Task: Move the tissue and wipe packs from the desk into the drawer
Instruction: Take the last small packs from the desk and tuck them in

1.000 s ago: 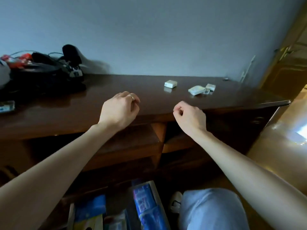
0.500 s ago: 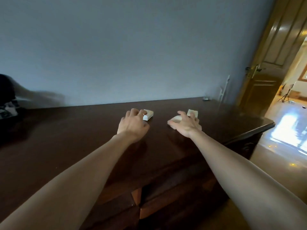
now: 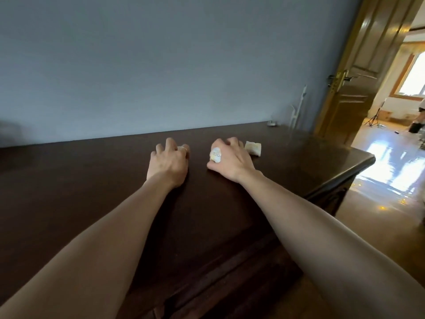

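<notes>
Both my hands rest on the dark wooden desk [image 3: 92,180] near its far right part. My left hand [image 3: 169,161] lies over a small white pack, of which only a sliver [image 3: 179,148] shows by the ring finger. My right hand [image 3: 231,161] is closed around a pale patterned tissue pack [image 3: 215,155], whose end sticks out at the thumb side. A further pale pack [image 3: 253,148] lies on the desk just right of my right hand, untouched. The drawer is out of view.
A blue-grey wall [image 3: 161,65] runs behind the desk. A small object [image 3: 341,122] sits at the desk's back right corner. The desk's right edge [image 3: 358,168] drops to a shiny floor. A wooden door [image 3: 358,65] stands open on the right.
The view rose from the drawer area to the desk top. Both hands reached forward: the left came down over the white pack, the right closed on the patterned pack.
</notes>
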Tool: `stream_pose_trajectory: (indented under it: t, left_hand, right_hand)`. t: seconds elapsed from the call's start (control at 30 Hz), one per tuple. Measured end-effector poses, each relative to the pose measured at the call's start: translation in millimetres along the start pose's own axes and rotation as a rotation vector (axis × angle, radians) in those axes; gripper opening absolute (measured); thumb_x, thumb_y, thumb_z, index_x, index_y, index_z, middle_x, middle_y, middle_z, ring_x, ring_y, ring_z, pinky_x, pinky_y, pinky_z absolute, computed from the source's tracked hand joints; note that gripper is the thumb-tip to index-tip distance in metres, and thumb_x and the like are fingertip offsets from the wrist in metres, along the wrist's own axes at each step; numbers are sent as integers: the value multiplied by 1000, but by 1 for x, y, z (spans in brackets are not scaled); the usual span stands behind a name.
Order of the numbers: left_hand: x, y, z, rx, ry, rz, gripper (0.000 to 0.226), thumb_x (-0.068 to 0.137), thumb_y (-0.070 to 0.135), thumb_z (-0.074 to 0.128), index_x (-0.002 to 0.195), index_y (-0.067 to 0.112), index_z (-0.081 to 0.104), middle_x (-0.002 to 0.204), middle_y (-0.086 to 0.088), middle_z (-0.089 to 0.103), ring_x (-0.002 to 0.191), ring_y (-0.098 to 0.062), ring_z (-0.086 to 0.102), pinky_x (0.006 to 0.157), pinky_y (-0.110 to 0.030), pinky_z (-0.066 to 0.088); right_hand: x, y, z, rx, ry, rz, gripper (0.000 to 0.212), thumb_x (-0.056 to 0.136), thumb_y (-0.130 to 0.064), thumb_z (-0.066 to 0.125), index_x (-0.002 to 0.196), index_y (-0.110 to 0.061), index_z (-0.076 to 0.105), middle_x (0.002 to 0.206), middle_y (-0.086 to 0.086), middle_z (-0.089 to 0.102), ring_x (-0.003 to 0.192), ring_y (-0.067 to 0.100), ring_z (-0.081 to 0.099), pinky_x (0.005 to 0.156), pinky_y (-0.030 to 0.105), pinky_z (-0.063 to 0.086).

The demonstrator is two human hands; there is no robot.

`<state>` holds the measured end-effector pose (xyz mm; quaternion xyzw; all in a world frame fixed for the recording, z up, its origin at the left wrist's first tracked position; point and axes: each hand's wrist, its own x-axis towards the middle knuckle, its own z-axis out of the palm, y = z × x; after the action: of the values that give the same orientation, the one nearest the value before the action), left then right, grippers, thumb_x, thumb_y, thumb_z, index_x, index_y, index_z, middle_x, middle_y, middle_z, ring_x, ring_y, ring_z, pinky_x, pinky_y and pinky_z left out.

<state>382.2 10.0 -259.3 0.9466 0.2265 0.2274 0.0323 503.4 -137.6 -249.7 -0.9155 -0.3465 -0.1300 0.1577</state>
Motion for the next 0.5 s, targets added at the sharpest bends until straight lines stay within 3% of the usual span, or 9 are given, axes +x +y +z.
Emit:
stream_pose_trajectory:
  t: [0.17, 0.27, 0.37, 0.43, 0.5]
  left_hand:
    - [-5, 4, 0, 71, 158, 60, 21, 104, 28, 42, 124, 34, 48, 120, -6, 46, 108, -31, 48, 94, -46, 38]
    - [-3, 3, 4, 72, 193, 54, 23, 103, 28, 45, 124, 35, 48, 117, -4, 46, 107, -30, 47, 94, -45, 38]
    - [2, 3, 8, 85, 181, 39, 27, 100, 24, 45, 124, 36, 48, 117, -3, 45, 108, -30, 47, 97, -45, 36]
    - [5, 3, 10, 101, 182, 37, 29, 98, 23, 44, 124, 37, 48, 118, -3, 46, 108, -30, 48, 99, -46, 34]
    - [6, 1, 11, 108, 184, 27, 30, 98, 23, 45, 124, 36, 48, 118, -4, 47, 108, -30, 48, 98, -46, 34]
  right_hand:
    - [7, 12, 0, -370, 151, -101, 67, 87, -55, 60, 146, -28, 44, 149, 16, 42, 127, 36, 45, 103, 47, 41]
    - [18, 32, -7, -550, 134, 44, 67, 86, -66, 44, 142, -29, 50, 144, 13, 47, 127, 36, 43, 106, 57, 30]
    - [34, 57, -6, -322, -78, 287, 75, 79, -82, 39, 140, -40, 53, 156, 10, 37, 147, 44, 22, 109, 77, 9]
    - [44, 66, -6, -111, -147, 358, 79, 71, -86, 46, 137, -43, 53, 151, 11, 42, 142, 44, 31, 111, 74, 22]
    - [51, 68, -5, -67, -153, 348, 80, 68, -83, 47, 135, -40, 54, 143, 12, 51, 132, 42, 44, 107, 58, 36]
